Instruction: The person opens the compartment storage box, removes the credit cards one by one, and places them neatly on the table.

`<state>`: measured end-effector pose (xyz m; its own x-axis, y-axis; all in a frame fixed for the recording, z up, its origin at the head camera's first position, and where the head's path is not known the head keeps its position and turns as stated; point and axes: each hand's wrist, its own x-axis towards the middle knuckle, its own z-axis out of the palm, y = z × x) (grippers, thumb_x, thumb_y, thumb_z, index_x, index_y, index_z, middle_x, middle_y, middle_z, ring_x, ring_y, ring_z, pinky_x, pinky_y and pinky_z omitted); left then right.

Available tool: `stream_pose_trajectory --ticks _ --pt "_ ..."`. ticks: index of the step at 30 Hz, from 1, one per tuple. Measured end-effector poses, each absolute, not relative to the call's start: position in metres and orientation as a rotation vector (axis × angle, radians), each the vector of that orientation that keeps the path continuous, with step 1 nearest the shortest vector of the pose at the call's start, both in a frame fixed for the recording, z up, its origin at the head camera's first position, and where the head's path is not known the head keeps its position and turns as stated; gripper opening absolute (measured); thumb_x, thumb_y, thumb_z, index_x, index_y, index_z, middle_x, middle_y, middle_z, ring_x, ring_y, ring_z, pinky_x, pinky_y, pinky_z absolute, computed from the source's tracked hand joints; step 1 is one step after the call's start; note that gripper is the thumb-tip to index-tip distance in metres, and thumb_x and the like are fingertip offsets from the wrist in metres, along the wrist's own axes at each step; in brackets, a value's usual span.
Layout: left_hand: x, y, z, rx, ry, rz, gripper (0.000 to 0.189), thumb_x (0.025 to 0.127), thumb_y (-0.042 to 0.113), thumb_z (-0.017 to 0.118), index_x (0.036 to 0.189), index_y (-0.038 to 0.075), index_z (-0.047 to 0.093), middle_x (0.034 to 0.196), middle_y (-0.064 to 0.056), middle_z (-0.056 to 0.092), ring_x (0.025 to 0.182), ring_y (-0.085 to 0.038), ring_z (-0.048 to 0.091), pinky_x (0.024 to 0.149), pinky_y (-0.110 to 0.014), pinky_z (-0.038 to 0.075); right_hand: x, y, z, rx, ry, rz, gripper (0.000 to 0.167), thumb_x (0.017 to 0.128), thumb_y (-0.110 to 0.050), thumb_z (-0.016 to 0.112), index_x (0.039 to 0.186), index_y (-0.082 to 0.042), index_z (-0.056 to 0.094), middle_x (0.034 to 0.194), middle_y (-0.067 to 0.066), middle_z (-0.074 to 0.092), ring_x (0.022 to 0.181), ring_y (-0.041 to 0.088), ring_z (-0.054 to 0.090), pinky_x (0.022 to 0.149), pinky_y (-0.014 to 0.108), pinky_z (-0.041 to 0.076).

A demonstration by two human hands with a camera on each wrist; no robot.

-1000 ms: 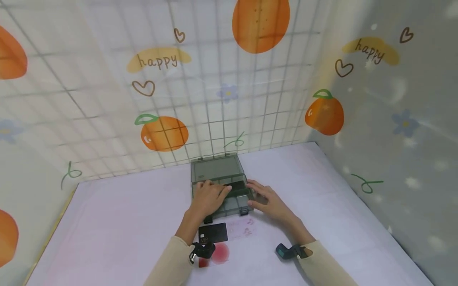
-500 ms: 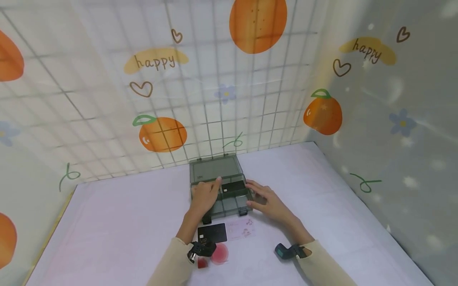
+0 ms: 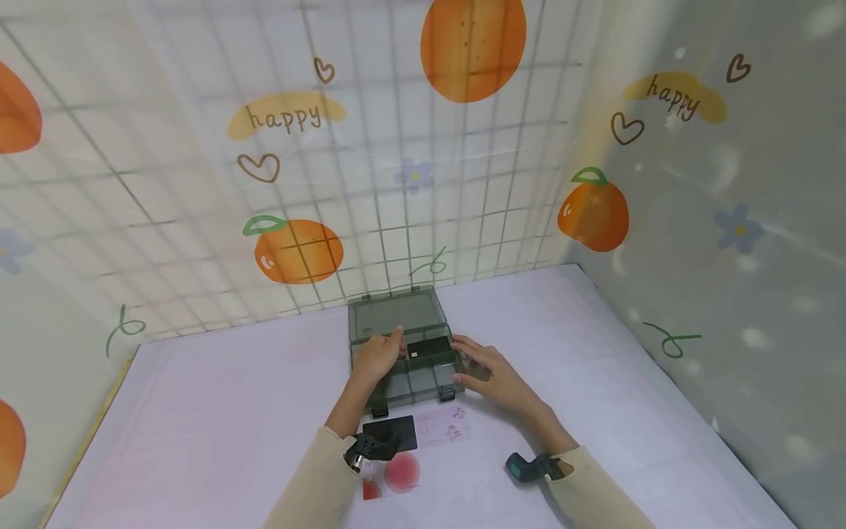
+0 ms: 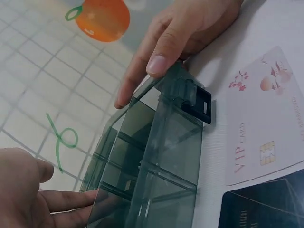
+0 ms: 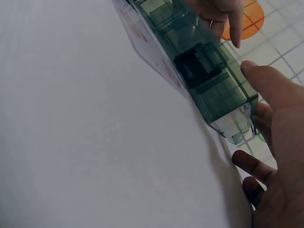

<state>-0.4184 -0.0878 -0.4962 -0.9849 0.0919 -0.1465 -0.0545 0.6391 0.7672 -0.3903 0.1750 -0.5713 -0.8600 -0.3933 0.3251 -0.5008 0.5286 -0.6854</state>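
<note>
A translucent green compartment box (image 3: 423,378) lies on the table with its lid (image 3: 396,312) laid back toward the wall. My left hand (image 3: 378,358) reaches its fingers into the back left compartment; in the left wrist view the thumb stands apart from the extended fingers (image 4: 66,202), with nothing seen between them. A black card with a small silver chip (image 3: 432,346) lies in the back right compartment. At the box's right end my right hand (image 3: 496,376) touches it, thumb (image 5: 266,78) at the front corner's rim and the other fingers spread along the side.
In front of the box lie a black card (image 3: 405,432), a pale pink VIP card with blossoms (image 4: 263,114) and a card with a large pinkish-red circle (image 3: 402,472). Dark latches (image 5: 197,66) stick out from the box's front. A patterned cloth wall (image 3: 370,176) stands behind.
My left hand has drawn back left from over the back right compartment into the left one, uncovering the black card. The right hand stays at the box's right end.
</note>
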Motion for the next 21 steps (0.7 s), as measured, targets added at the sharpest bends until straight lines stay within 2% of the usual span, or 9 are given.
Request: stream_pose_trajectory --ticks 7,12,16,21 --pt "-0.4183 -0.0834 -0.4892 -0.034 2.601 1.301 0.064 0.108 0.049 0.031 0.116 0.003 0.074 0.109 -0.009 0.074 0.117 -0.035 0.06 0.104 -0.055 0.042 -0.3888 0.1747 -0.5674 0.805 -2.61 1.279 0.066 0.094 -0.04 0.071 0.15 -0.015 0.048 0.159 -0.006 0.036 0.105 0.02 0.05 0.091 0.046 0.043" --pt "-0.42 -0.0812 -0.4879 -0.08 2.555 1.35 0.062 0.107 0.048 0.034 0.116 0.001 0.074 0.107 -0.01 0.074 0.114 -0.035 0.061 0.105 -0.056 0.04 -0.3889 0.1752 -0.5669 0.8 -2.619 1.275 0.066 0.094 -0.04 0.07 0.151 -0.016 0.047 0.159 -0.007 0.035 0.106 0.019 0.05 0.092 0.046 0.042" --pt "-0.4227 -0.0797 -0.4874 -0.106 2.477 1.445 0.06 0.107 0.045 0.037 0.116 -0.004 0.071 0.107 -0.014 0.074 0.108 -0.034 0.064 0.103 -0.053 0.043 -0.3889 0.1756 -0.567 0.794 -2.612 1.284 0.066 0.094 -0.039 0.071 0.151 -0.016 0.047 0.159 -0.008 0.035 0.106 0.019 0.05 0.092 0.046 0.042" --pt "-0.4255 -0.0792 -0.486 -0.148 2.41 1.52 0.058 0.106 0.041 0.041 0.115 -0.009 0.068 0.108 -0.02 0.073 0.108 -0.033 0.066 0.098 -0.046 0.048 -0.3891 0.1755 -0.5666 0.805 -2.601 1.291 0.065 0.094 -0.039 0.071 0.15 -0.016 0.048 0.159 -0.007 0.036 0.106 0.021 0.05 0.091 0.045 0.042"
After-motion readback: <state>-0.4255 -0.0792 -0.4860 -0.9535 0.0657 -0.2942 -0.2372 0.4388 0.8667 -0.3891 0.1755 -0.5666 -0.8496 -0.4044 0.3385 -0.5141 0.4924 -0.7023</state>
